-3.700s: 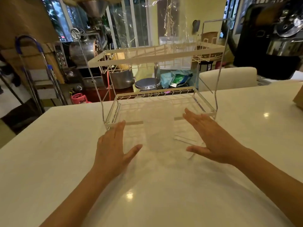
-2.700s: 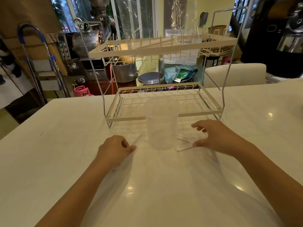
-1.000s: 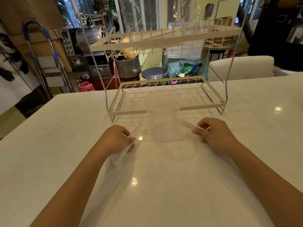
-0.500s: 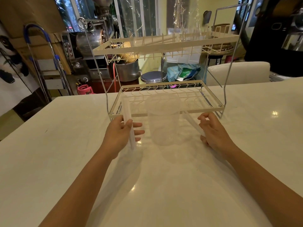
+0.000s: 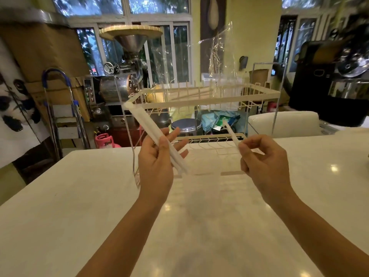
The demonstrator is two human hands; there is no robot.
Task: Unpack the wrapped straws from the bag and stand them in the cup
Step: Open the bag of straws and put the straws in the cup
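Note:
My left hand (image 5: pixel 155 166) is raised above the table and grips a bundle of white wrapped straws (image 5: pixel 143 120) that slants up to the left. My right hand (image 5: pixel 263 162) pinches a single wrapped straw (image 5: pixel 230 131) between thumb and fingertips, its free end pointing up and left. The two hands are apart, at about the same height. A clear plastic bag (image 5: pixel 219 62) stands upright on the upper tier of the wire rack. I cannot make out the translucent cup between my hands.
A two-tier cream wire rack (image 5: pixel 209 101) stands on the white table (image 5: pixel 79 196) right behind my hands. Beyond the table's far edge are a metal machine (image 5: pixel 121 86), a blue-handled trolley (image 5: pixel 60 104) and a white chair back (image 5: pixel 283 124).
Both hands have risen off the table with their straws, the left bundle now slanting up to the left. My view has tilted upward, and the cup no longer shows clearly.

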